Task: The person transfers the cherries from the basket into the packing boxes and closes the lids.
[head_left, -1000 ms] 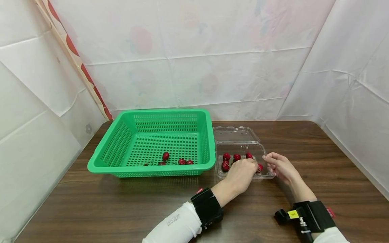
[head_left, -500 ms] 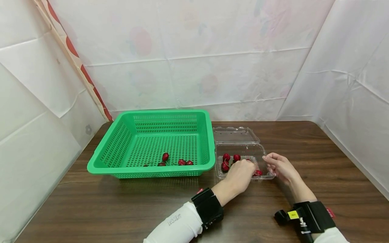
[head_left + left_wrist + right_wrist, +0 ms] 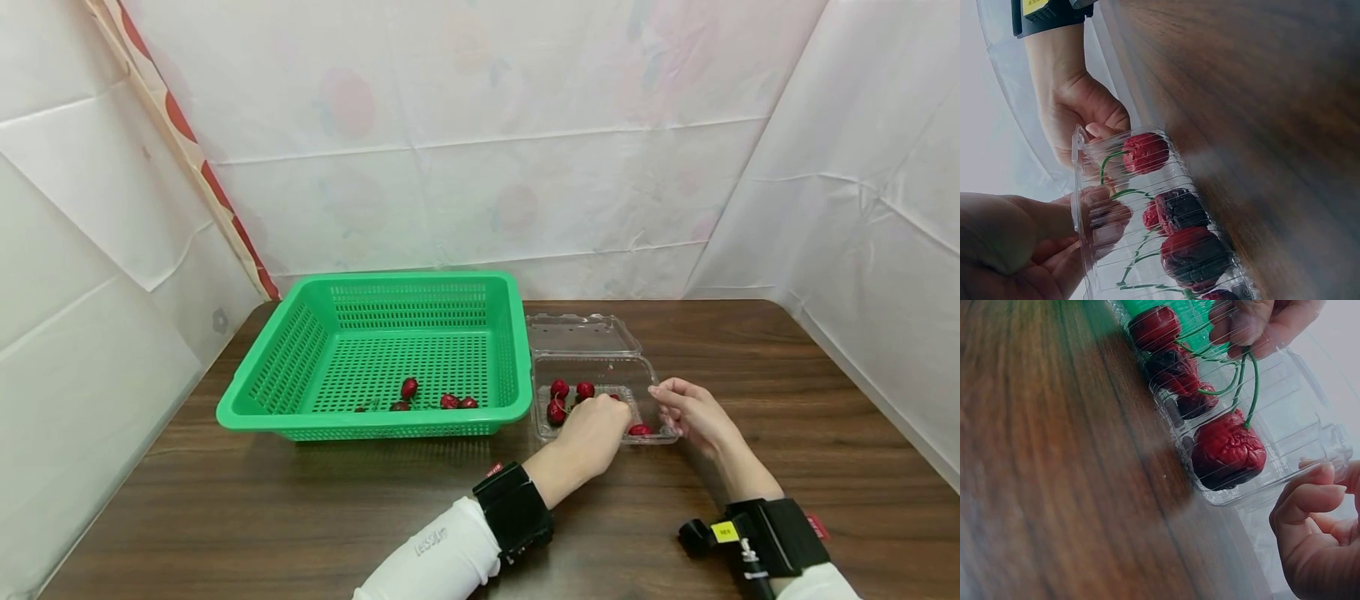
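A clear hinged plastic box (image 3: 592,367) stands right of the green basket, lid folded back. Inside lie several dark red cherries (image 3: 557,412) with green stems. My left hand (image 3: 596,429) reaches into the box from the front; in the right wrist view its fingertips (image 3: 1250,325) pinch the tops of green stems (image 3: 1254,394), with a wrinkled cherry (image 3: 1229,450) low against the box wall below. My right hand (image 3: 693,412) pinches the box's right rim with thumb and fingers, as the left wrist view also shows. Some cherries are hidden behind the left hand.
A green perforated basket (image 3: 522,350) sits beside the box on the left, with several cherries (image 3: 408,387) near its front wall. Brown wooden tabletop (image 3: 300,517) spreads in front. White sheeting (image 3: 480,150) hangs behind and at both sides.
The cherries beneath my left hand have dropped lower in the box, the rightmost one coming down near the front right corner. My right hand holds the rim as before.
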Demonstrator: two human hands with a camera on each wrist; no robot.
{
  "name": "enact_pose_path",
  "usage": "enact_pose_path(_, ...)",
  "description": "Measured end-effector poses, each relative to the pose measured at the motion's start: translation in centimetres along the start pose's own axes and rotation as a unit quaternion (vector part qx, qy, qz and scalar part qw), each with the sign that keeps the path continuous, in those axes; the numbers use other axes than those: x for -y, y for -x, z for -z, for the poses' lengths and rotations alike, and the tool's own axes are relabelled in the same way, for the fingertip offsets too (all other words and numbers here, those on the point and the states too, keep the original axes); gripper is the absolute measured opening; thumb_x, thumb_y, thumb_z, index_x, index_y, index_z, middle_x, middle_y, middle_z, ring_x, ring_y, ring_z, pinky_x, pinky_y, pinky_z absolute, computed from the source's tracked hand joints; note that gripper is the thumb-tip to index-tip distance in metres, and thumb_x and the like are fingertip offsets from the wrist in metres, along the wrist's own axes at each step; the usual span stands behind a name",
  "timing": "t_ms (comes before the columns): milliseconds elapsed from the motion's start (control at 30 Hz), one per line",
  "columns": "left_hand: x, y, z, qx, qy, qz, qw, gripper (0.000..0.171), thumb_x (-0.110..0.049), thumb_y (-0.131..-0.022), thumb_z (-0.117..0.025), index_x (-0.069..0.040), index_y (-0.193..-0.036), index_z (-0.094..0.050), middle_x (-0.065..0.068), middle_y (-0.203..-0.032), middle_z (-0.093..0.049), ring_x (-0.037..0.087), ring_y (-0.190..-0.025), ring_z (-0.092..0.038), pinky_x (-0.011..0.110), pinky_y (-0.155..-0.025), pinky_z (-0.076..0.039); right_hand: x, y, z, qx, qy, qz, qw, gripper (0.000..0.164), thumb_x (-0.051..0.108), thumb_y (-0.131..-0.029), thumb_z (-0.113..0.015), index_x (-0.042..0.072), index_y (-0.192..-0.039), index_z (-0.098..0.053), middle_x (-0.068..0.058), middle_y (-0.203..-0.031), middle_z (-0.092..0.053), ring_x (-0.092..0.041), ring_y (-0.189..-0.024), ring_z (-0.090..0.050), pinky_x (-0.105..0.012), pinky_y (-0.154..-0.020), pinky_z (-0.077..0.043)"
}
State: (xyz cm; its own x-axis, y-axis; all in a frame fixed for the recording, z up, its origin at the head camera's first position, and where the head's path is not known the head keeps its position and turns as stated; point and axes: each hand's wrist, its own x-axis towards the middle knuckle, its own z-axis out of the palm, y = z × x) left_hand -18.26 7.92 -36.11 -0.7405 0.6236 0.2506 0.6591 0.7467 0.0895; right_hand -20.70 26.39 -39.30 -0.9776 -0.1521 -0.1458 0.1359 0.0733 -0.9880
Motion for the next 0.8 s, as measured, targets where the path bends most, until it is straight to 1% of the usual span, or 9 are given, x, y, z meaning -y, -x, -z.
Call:
enact_pose_path(133, 0.1, 0.1, 0.1, 0.000, 0.002, -0.002, 1.0000, 0.026, -0.005, -0.084, -0.056, -0.019, -0.063, -0.063, -0.008, -0.063, -0.057, 0.005, -0.058, -0.055, 0.019, -0.046, -0.042, 0.0, 0.0, 0.0, -0.001, 0.001, -0.001, 1.000, 0.016, 0.015, -0.092, -0.049, 0.011, -0.077, -0.045, 0.006, -0.058, -0.042, -0.004, -0.047, -0.042, -0.016, -0.040, -0.034)
enact_pose_path(267, 0.1, 0.3, 0.4, -0.001, 0.010, 0.001, 0.9999, 0.023, -0.005, -0.084, -0.056, -0.019, -0.071, -0.068, -0.009, -0.068, -0.060, 0.004, -0.061, -0.057, 0.018, -0.047, -0.042, 0.1, 0.1, 0.0, -0.002, 0.002, -0.002, 1.000, 0.016, 0.015, -0.092, -0.049, 0.011, -0.077, -0.045, 0.006, -0.057, -0.042, -0.004, -0.047, -0.042, -0.016, -0.040, -0.034)
enact_pose_path(333, 0.1, 0.4, 0.7, 0.000, 0.013, 0.004, 0.9999, 0.021, -0.005, -0.084, -0.057, -0.019, -0.071, -0.068, -0.008, -0.069, -0.060, 0.005, -0.061, -0.057, 0.018, -0.046, -0.042, 0.1, 0.1, 0.0, -0.002, 0.002, -0.003, 1.000, 0.016, 0.015, -0.092, -0.049, 0.011, -0.077, -0.045, 0.005, -0.058, -0.042, -0.004, -0.047, -0.042, -0.016, -0.040, -0.034)
enact_pose_path(400, 0.1, 0.6, 0.9, -0.004, 0.012, 0.006, 0.9999, 0.019, -0.006, -0.082, -0.059, -0.017, -0.069, -0.066, -0.007, -0.069, -0.059, 0.006, -0.060, -0.057, 0.018, -0.045, -0.042, 0.0, 0.0, 0.0, -0.002, 0.003, -0.005, 1.000, 0.016, 0.016, -0.092, -0.049, 0.010, -0.077, -0.045, 0.005, -0.058, -0.042, -0.004, -0.047, -0.041, -0.016, -0.040, -0.034)
enact_pose_path(567, 0.1, 1.0, 1.5, -0.031, -0.007, 0.002, 0.9995, 0.017, -0.018, -0.083, -0.062, -0.016, -0.066, -0.063, -0.006, -0.068, -0.057, 0.007, -0.059, -0.057, 0.019, -0.044, -0.041, 0.0, 0.1, -0.1, -0.001, 0.004, -0.008, 1.000, 0.016, 0.017, -0.091, -0.050, 0.010, -0.078, -0.045, 0.005, -0.057, -0.041, -0.004, -0.047, -0.041, -0.017, -0.041, -0.034)
enact_pose_path(633, 0.1, 1.2, 1.7, -0.039, -0.014, 0.002, 0.9991, 0.016, -0.023, -0.084, -0.061, -0.017, -0.069, -0.064, -0.006, -0.070, -0.057, 0.007, -0.061, -0.057, 0.019, -0.044, -0.041, 0.0, 0.1, -0.1, 0.000, 0.007, -0.007, 1.000, 0.016, 0.018, -0.091, -0.050, 0.009, -0.079, -0.045, 0.005, -0.058, -0.041, -0.005, -0.047, -0.040, -0.017, -0.041, -0.034)
enact_pose_path(800, 0.0, 1.7, 2.2, -0.045, -0.025, 0.007, 0.9987, 0.011, -0.026, -0.085, -0.060, -0.017, -0.079, -0.065, -0.006, -0.077, -0.058, 0.007, -0.066, -0.057, 0.019, -0.045, -0.041, 0.1, 0.2, -0.1, 0.000, 0.010, -0.004, 1.000, 0.015, 0.019, -0.091, -0.050, 0.009, -0.082, -0.045, 0.005, -0.059, -0.040, -0.005, -0.048, -0.040, -0.018, -0.042, -0.035)
